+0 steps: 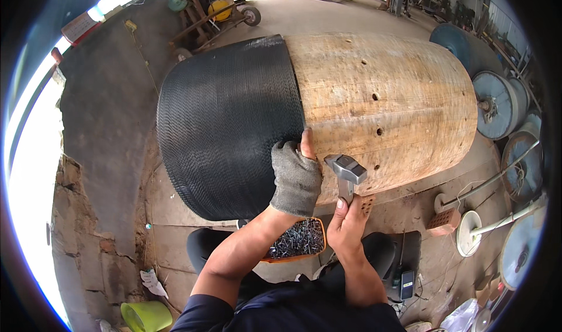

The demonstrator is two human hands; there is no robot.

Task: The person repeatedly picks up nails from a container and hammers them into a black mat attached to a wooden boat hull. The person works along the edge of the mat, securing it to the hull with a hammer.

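A large wooden drum [404, 98] lies on its side before me, its left part covered by a black ridged band [228, 109] of close-set rows. At the band's right edge, low on the drum, is my left hand [297, 177] in a grey glove with a bare fingertip showing. Its fingers are closed, and whatever they pinch is hidden. Just right of it, my bare right hand [347, 221] grips a hammer [346, 171], its metal head raised near the wood. Below my left wrist sits an orange-rimmed container [323, 238] of small dark nails [298, 238].
Metal reels [494, 105] and white discs on rods [468, 233] stand along the right. A red brick [444, 222] and a phone [407, 285] lie near my right knee. A green bucket [146, 316] is at lower left. A wheeled machine [219, 10] stands behind the drum.
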